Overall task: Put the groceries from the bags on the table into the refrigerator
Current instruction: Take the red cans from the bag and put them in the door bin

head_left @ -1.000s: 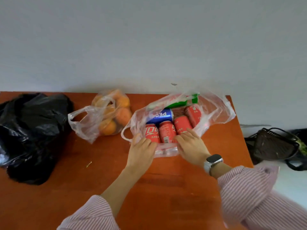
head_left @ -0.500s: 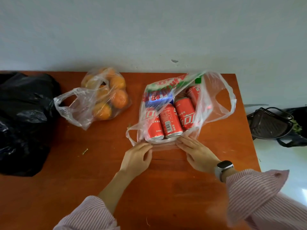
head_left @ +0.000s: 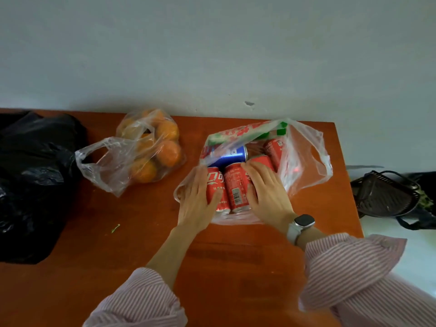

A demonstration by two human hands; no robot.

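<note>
A clear plastic bag [head_left: 306,147] lies open on the orange-brown table [head_left: 118,256], right of the middle. Inside it lie several red soda cans [head_left: 236,185], a blue can [head_left: 232,156] and a green-and-white package [head_left: 280,132]. My left hand [head_left: 198,199] reaches into the bag's mouth and wraps the leftmost red can, thumb across its label. My right hand [head_left: 266,192], with a watch on the wrist, covers the red can on the right side of the row, its thumb beside the middle can. A second clear bag holds oranges [head_left: 151,147] to the left.
A large black plastic bag [head_left: 35,180] fills the table's left end. The table's right edge is close to the can bag. Beyond it, on the floor, stands a dark basket [head_left: 384,194]. A pale wall runs behind the table.
Both hands moved forward from the bag's near edge into its mouth and onto the red cans. The bag's top has sagged flatter, and the view tilted down.
</note>
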